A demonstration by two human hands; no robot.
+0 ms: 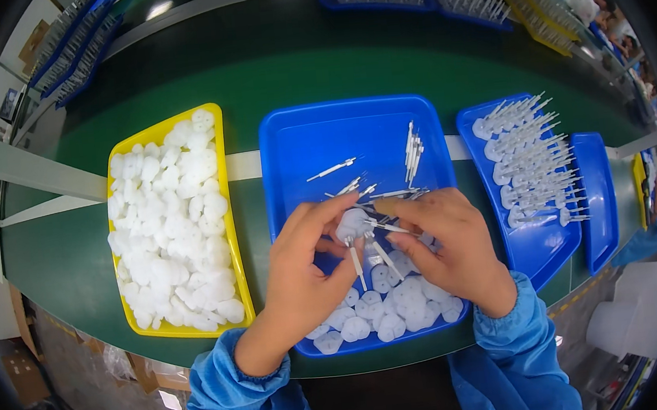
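Above the middle blue tray (337,134), my left hand (296,267) holds a white lobed plastic disc (352,223) between thumb and fingers. Thin white rods with metal tips stick out of the disc, two of them pointing down toward me. My right hand (458,241) pinches another thin white rod (388,227) at the disc's right side; whether its end sits in the disc I cannot tell. Under my hands, loose white discs (391,325) fill the near part of the tray. Loose rods (413,153) lie in its far part, some partly hidden by my fingers.
To the left stands a yellow tray (233,222) heaped with white discs. A blue tray (539,256) on the right carries rows of discs with upright rods, beside another blue tray (599,203). More filled trays (412,3) stand at the back of the green table (197,67).
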